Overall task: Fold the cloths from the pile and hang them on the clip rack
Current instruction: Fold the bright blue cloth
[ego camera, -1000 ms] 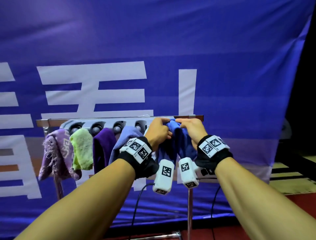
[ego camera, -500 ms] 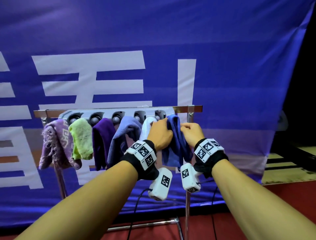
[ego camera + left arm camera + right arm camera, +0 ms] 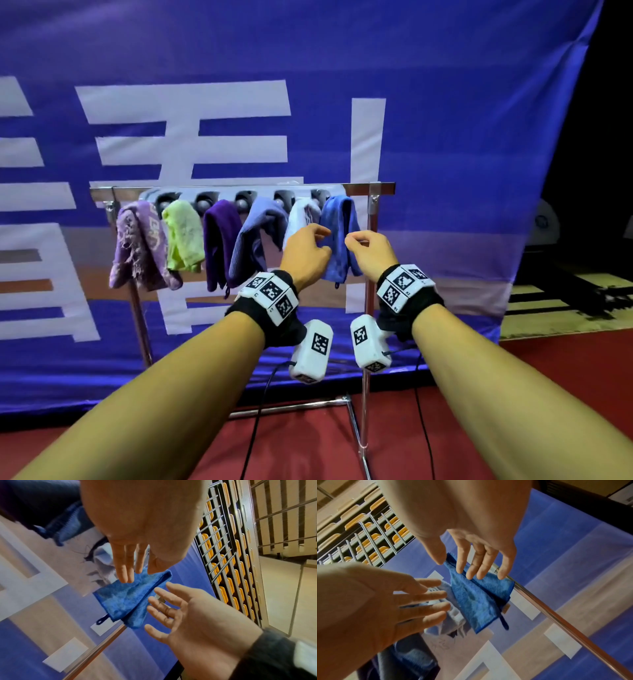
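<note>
Both hands have let go of the blue cloth [image 3: 339, 236]; it hangs clipped; fingers [image 3: 125, 566] relaxed, empty.

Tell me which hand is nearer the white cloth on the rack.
Left. The left hand overlaps the white cloth; the right hand is beyond the blue cloth.

clip rack [image 3: 380, 187] | six cloths hanging | blue cloth [image 3: 339, 236] rightmost

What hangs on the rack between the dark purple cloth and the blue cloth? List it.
Two cloths: a lavender cloth and a white cloth, between the dark purple cloth and the blue cloth. The head view shows it.
</note>
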`<state>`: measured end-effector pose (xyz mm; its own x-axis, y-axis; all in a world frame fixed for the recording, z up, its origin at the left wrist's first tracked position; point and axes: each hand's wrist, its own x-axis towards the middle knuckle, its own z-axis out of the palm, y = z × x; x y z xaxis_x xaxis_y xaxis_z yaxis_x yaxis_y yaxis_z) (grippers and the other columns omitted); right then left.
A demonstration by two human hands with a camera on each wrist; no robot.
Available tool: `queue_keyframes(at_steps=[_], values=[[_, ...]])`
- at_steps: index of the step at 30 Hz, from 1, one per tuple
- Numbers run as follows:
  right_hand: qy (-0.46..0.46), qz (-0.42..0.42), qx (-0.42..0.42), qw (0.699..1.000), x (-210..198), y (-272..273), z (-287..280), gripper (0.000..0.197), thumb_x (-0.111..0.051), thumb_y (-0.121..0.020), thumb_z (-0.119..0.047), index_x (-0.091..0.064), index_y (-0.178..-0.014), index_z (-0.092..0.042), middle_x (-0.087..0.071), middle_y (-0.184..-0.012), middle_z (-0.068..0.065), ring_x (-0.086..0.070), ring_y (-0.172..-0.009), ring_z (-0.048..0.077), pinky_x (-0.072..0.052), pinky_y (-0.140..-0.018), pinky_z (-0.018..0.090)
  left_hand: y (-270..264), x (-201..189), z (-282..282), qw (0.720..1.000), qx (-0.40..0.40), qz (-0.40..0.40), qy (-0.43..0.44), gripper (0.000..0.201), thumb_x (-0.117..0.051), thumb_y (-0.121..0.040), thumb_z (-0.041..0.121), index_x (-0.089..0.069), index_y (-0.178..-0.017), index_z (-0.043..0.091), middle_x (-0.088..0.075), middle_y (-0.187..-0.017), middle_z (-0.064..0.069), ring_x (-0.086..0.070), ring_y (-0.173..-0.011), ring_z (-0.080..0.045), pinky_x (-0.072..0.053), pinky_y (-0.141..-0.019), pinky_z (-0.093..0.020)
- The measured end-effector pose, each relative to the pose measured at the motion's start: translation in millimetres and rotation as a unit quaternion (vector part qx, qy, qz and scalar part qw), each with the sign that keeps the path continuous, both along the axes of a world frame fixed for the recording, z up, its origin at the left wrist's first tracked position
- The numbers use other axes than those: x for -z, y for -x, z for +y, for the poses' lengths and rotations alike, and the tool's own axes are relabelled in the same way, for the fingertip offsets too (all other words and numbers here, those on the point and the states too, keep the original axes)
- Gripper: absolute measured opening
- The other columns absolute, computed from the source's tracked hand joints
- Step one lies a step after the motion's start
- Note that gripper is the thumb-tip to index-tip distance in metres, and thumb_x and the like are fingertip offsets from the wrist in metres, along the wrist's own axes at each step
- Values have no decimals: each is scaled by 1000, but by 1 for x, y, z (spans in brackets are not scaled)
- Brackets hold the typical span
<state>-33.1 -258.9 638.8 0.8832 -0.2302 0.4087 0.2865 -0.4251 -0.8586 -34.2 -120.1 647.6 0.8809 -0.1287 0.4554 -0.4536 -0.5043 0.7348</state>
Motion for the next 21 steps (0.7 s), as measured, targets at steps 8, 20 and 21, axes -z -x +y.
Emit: queue_keyframes(at_steps=[8, 20, 21], values=[[-110, 105, -80, 985, 52, 22, 26, 31, -44, -100, -30, -62, -105, -5, -65, -88, 12, -58, -69, 16, -45, -59, 24, 15, 62, 35, 976, 29, 122, 176, 17, -50, -94, 7, -66, -91, 2, -70, -86, -18, -57, -68, -24, -48, -60, -28], [-234, 273, -139, 923, 177, 23, 61, 58, -30, -99, -55, -63, -107, -8, -71, -95, 16, -68, -83, 27, -54, -75, 39, 12, 196, 99, 911, 25, 306, 274, 65, -33, -99, 57, -67, -103, 1, -75, -92, -16, -70, -79, -28, -58, -71, -36], [-239, 284, -144, 917, 184, 23, 62, 60, -30, -98, -57, -63, -108, -8, -71, -96, 15, -68, -85, 27, -54, -79, 41, 11, 205, 101, 906, 28, 317, 277, 68, -32, -98, 60, -68, -103, 2, -75, -93, -16, -70, -78, -27, -59, -70, -35]])
